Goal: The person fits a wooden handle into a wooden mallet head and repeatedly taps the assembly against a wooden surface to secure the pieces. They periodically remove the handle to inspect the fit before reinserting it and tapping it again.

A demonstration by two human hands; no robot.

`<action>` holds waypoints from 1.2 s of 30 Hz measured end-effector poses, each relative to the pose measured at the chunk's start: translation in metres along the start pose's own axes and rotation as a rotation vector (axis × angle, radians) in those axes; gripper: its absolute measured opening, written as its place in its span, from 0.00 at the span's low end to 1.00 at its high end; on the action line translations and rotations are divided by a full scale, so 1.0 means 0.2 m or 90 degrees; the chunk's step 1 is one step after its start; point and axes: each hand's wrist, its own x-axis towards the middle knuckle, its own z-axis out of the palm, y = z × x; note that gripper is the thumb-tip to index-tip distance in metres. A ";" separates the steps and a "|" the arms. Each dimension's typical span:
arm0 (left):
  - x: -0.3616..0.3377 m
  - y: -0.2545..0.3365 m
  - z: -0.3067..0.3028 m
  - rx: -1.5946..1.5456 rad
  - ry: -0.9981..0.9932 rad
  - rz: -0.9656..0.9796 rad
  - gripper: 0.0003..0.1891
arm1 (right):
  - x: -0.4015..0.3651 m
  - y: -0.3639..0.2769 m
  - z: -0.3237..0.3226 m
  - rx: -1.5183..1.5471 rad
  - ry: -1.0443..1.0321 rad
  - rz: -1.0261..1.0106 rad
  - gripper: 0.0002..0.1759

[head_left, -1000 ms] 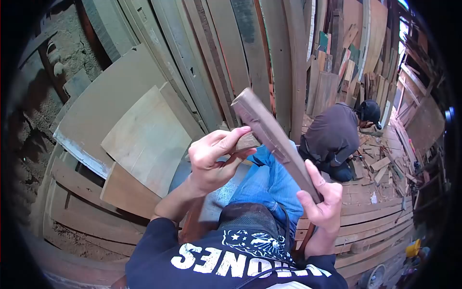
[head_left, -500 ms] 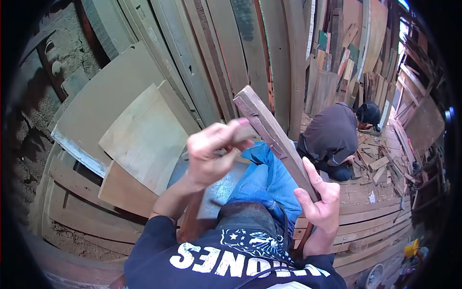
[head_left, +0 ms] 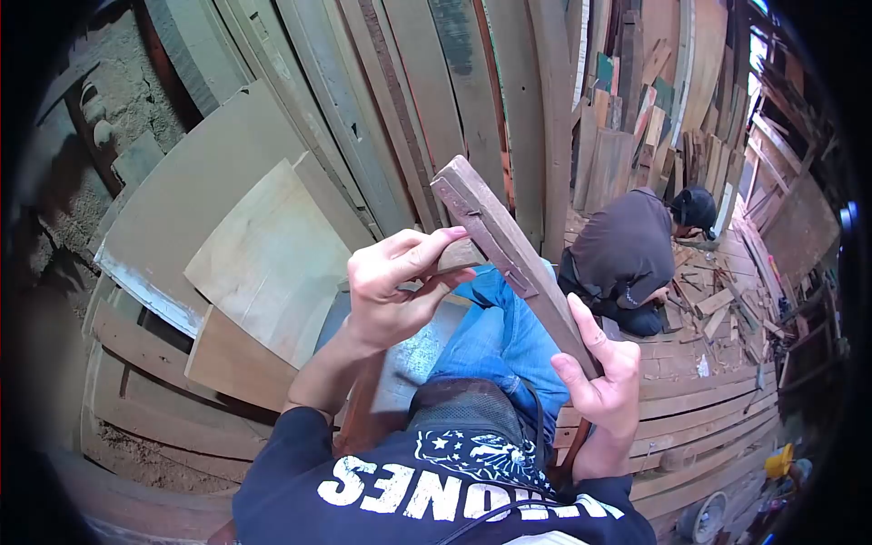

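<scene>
My right hand (head_left: 607, 372) grips the lower end of a long wooden bar (head_left: 522, 263), with the thumb on its near side. The bar slants up to the left above my lap and has a narrow recess or strip with dark marks along its face. Between the thumb and fingers of my left hand (head_left: 391, 286) is a small wooden block (head_left: 460, 256). The block lies against or very close to the bar's left edge; I cannot tell if they touch.
Boards (head_left: 509, 109) stand upright ahead, and flat panels (head_left: 263, 263) lean at the left. A co-worker (head_left: 627, 245) crouches at the right among wood scraps (head_left: 718, 304). Slats (head_left: 699, 422) cover the lower right. A metallic surface (head_left: 418, 350) is beside my jeans.
The bar's upper end has shifted slightly left. My left hand and the block, blurred before, now show sharply and sit slightly left. Both hands keep their holds.
</scene>
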 end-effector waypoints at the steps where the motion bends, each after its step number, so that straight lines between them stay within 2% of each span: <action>1: 0.01 0.00 0.00 -0.001 0.022 0.019 0.25 | 0.00 0.00 0.00 0.010 -0.009 0.003 0.33; 4: -0.04 0.03 0.01 -0.015 -0.059 0.000 0.26 | 0.00 0.00 0.01 -0.001 0.016 -0.024 0.33; 9: -0.03 -0.01 0.01 -0.030 -0.027 0.043 0.26 | 0.00 -0.01 0.01 -0.004 0.000 0.006 0.33; 11: -0.03 0.00 0.00 -0.042 -0.052 0.008 0.26 | 0.00 -0.01 0.01 -0.003 -0.001 0.002 0.33; 13: 0.00 -0.03 -0.01 -0.024 0.003 0.010 0.25 | 0.00 0.00 0.01 -0.011 -0.001 -0.002 0.33; 15: 0.01 0.00 -0.03 -0.031 0.000 0.000 0.25 | 0.00 0.00 0.01 -0.011 0.006 -0.011 0.33; 17: -0.01 0.04 -0.02 -0.008 -0.100 0.020 0.25 | 0.00 0.00 0.02 -0.014 0.012 -0.016 0.33; 19: -0.01 0.00 0.01 -0.014 -0.071 0.057 0.25 | 0.00 0.00 0.02 -0.033 0.025 -0.020 0.32; 22: 0.00 -0.04 0.00 0.100 0.042 0.069 0.27 | 0.01 -0.01 0.02 -0.030 0.013 -0.010 0.32; 25: -0.03 0.00 0.02 0.151 -0.021 0.113 0.25 | -0.01 -0.01 0.03 -0.041 0.018 0.009 0.32; 26: -0.02 -0.01 0.02 0.141 -0.019 0.103 0.26 | 0.00 -0.01 0.03 -0.044 0.018 0.008 0.32; 27: -0.02 0.00 0.00 0.124 -0.018 0.022 0.27 | 0.00 -0.01 0.03 -0.046 0.018 0.006 0.32; 29: 0.01 -0.04 0.00 0.139 0.043 0.084 0.27 | 0.00 -0.01 0.03 -0.041 0.019 0.005 0.32; 31: -0.03 0.00 0.01 0.014 0.002 0.042 0.30 | 0.00 0.00 0.04 -0.018 0.035 -0.027 0.32; 33: -0.04 0.01 0.03 0.131 -0.037 0.127 0.30 | -0.01 0.00 0.04 -0.022 0.036 -0.020 0.32; 34: -0.02 0.01 0.01 0.121 -0.048 0.114 0.30 | -0.01 0.00 0.03 -0.028 0.036 -0.014 0.33; 36: -0.02 -0.04 0.02 0.121 0.034 0.094 0.30 | 0.00 -0.02 0.02 -0.024 0.025 -0.007 0.33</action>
